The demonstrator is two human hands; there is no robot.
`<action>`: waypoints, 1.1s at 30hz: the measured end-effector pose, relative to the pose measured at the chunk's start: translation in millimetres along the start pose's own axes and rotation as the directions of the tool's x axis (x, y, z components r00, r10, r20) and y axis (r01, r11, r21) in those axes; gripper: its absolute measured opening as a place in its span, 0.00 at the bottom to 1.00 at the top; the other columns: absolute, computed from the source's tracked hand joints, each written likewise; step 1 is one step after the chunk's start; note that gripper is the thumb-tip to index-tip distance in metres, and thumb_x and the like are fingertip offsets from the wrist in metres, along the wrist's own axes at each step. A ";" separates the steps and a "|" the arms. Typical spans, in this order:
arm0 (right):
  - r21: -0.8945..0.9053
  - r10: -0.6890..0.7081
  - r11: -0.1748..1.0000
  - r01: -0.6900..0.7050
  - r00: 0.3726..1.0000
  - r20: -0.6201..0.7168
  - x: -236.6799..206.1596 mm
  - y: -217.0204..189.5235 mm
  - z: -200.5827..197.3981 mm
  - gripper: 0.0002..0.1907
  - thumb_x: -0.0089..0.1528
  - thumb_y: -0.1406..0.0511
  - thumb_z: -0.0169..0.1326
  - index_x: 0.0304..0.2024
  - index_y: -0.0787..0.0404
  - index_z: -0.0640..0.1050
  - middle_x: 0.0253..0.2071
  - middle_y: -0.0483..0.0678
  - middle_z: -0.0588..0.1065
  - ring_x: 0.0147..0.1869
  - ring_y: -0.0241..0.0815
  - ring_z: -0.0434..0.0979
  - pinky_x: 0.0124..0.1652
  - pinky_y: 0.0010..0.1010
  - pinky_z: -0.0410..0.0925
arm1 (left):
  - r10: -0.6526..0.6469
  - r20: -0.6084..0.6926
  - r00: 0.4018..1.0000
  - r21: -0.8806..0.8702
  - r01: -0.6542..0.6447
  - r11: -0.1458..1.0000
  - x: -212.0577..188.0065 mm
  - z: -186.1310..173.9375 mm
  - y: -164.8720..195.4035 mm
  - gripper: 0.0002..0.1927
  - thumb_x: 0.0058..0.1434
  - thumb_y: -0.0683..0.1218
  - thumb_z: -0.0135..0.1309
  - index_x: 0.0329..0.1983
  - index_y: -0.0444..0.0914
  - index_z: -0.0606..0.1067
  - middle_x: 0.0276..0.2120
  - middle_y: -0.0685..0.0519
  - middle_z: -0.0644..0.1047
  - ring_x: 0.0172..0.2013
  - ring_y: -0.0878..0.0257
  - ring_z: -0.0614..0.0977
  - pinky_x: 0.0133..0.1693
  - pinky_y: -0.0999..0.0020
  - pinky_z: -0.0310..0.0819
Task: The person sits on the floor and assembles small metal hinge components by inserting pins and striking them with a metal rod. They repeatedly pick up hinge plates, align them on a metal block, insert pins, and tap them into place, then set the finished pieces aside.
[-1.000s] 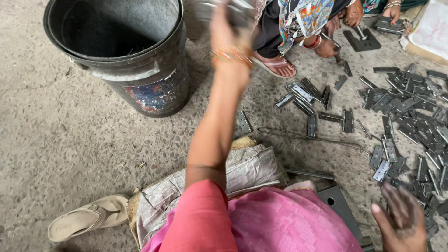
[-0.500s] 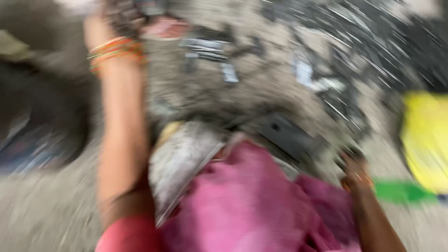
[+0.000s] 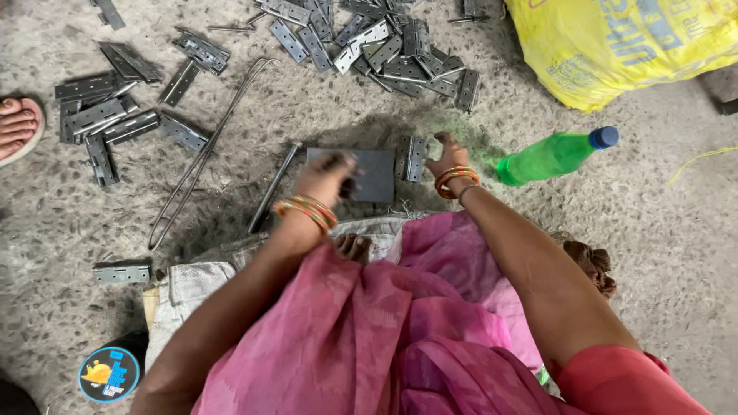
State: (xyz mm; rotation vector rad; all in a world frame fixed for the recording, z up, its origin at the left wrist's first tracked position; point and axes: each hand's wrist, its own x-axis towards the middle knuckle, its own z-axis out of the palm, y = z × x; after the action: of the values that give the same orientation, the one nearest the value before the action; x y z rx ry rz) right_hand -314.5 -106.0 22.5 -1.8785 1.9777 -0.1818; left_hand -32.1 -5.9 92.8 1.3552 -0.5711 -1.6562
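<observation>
I sit on the floor in pink cloth. My left hand [image 3: 327, 180], with bangles at the wrist, lies on the left edge of a dark flat metal plate [image 3: 378, 175]. Its fingers are curled and blurred, and I cannot tell whether they hold anything. My right hand [image 3: 450, 157], also with bangles, is just right of the plate, and its fingers close on the edge of a folded metal hinge [image 3: 411, 157] lying there. A dark metal rod [image 3: 273, 188] lies on the floor left of the plate.
Several loose hinges are heaped at the top [image 3: 384, 46] and at the left [image 3: 108, 115]. A bent wire [image 3: 207, 146] lies between them. A green bottle [image 3: 550, 157] and a yellow sack [image 3: 615, 46] are at the right. Another person's foot [image 3: 15, 127] is at the left edge. A round tin [image 3: 110, 374] is at the lower left.
My view has swung right, away from the black bucket. My left arm, which was raised toward the bucket, has come down onto the plate. My right hand has moved up to the hinge.
</observation>
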 end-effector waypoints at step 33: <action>0.516 -0.190 0.857 0.015 0.939 0.288 -21.3 -32.7 10.1 0.68 0.39 0.35 0.66 0.74 0.58 0.60 0.68 0.60 0.69 0.71 0.56 0.71 0.62 0.45 0.69 | -0.175 -0.052 0.983 -0.003 0.175 0.985 65.8 -40.7 -102.1 0.23 0.63 0.56 0.56 0.53 0.37 0.75 0.38 0.49 0.84 0.33 0.56 0.85 0.30 0.60 0.78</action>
State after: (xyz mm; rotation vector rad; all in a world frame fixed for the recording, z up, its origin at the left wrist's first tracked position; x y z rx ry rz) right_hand -280.1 -86.1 29.5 -1.5456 1.4256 -0.3565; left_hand -29.3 -4.0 -35.3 1.4803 -0.4325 -1.7542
